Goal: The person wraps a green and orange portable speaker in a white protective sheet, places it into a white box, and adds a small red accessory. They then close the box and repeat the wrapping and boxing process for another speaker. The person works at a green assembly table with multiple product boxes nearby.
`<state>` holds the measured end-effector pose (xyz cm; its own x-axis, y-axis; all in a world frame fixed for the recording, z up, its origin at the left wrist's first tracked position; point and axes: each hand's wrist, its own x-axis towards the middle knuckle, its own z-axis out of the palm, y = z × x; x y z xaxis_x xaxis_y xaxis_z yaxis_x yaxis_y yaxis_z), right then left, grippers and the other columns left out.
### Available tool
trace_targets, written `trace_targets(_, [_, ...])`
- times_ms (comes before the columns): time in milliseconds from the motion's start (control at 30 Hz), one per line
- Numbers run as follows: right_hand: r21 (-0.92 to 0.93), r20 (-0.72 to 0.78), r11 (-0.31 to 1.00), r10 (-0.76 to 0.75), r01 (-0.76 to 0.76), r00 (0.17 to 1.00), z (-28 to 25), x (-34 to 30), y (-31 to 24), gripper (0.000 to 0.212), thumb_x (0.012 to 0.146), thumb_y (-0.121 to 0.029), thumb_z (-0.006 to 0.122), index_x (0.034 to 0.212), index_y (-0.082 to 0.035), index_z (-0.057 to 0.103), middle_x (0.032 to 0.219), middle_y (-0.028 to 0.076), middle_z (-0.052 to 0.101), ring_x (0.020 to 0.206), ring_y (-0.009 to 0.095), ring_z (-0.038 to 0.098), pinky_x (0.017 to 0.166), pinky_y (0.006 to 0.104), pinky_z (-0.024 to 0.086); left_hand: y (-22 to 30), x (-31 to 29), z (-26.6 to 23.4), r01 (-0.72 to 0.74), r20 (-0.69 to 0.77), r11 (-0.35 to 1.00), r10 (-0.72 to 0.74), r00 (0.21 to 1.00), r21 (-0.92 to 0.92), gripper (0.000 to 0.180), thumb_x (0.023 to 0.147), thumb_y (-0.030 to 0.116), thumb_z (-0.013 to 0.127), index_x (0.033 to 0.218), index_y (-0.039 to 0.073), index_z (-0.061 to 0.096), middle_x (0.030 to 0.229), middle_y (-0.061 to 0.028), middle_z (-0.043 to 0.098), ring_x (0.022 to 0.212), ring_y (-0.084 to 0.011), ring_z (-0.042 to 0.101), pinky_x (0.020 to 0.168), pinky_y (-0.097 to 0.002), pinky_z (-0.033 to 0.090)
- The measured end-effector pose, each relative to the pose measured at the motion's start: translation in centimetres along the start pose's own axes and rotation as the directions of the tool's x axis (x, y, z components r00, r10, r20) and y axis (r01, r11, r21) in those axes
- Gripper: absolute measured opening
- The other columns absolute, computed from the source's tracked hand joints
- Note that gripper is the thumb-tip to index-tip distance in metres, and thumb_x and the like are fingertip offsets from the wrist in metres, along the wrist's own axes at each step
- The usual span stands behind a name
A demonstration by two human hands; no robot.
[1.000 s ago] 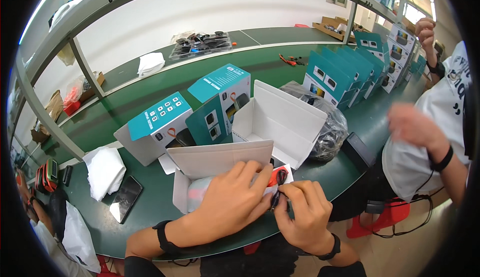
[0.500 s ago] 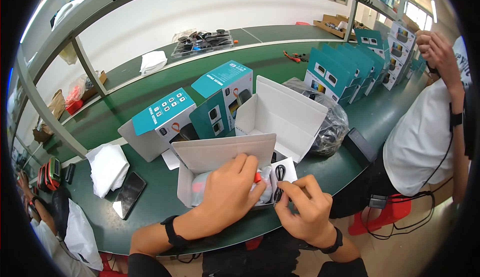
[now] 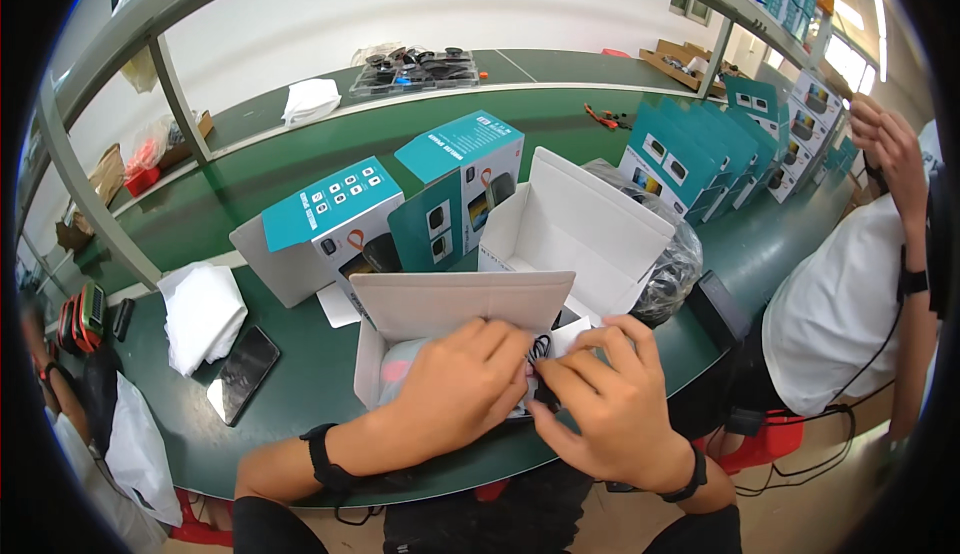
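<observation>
An open white-lined carton (image 3: pixel 460 299) stands at the table's near edge, its lid flap raised. Inside lies a bundle (image 3: pixel 398 366) in clear wrap, grey with a pink patch, partly covered by my hand. My left hand (image 3: pixel 462 379) reaches over the carton with curled fingers; what they hold, if anything, is hidden. A coiled black cable (image 3: pixel 540 347) sits at the carton's right end, between my hands. My right hand (image 3: pixel 615 404) is closed on the cable from the right, thumb below and fingers bent above. The cable's lower part is hidden by my fingers.
Behind stand a second open carton (image 3: pixel 590 224), two teal-and-white boxes (image 3: pixel 340 204) (image 3: pixel 465 159) and a black plastic bag (image 3: pixel 670 279). Left lie a phone (image 3: pixel 245 374) and white bags (image 3: pixel 200 316). Several teal boxes (image 3: pixel 675 159) stand right, beside a co-worker (image 3: pixel 830 304).
My right hand has brought the coiled cable left and up to the carton's right end, close to my left fingers. The red piece seen at my left fingertips is now out of sight.
</observation>
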<state>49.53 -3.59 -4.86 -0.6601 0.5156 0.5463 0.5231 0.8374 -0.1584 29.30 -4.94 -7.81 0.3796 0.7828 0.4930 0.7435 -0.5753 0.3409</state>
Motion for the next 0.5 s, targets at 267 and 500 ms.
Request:
trace_targets(267, [0.009,0.156,0.988,-0.156,0.156,0.975,-0.8,-1.4,1.1,0.03,0.076,-0.027,0.082,0.095,-0.006,0.075,0.1,0.004,0.072,0.114,0.026,0.064,0.114,0.0578,0.037,-0.9,0.0,0.1,-0.137,-0.021,0.989,0.136,0.99,-0.06,0.029,0.083,0.017,0.079,0.105,0.001,0.069,0.102,-0.0098,0.066,0.093,-0.0295,0.06,0.078,-0.0389,0.053])
trace_targets(500, [0.045,0.159,0.984,-0.176,0.171,0.971,-0.3,-1.3,2.7,0.017,0.077,-0.016,0.078,0.093,-0.01,0.076,0.106,0.005,0.069,0.112,0.025,0.065,0.11,0.053,0.041,-0.1,-0.1,-0.2,-0.113,0.081,0.99,0.12,0.989,-0.079,0.037,0.084,0.019,0.076,0.114,-0.003,0.07,0.122,-0.014,0.062,0.105,-0.0316,0.057,0.084,-0.0415,0.051])
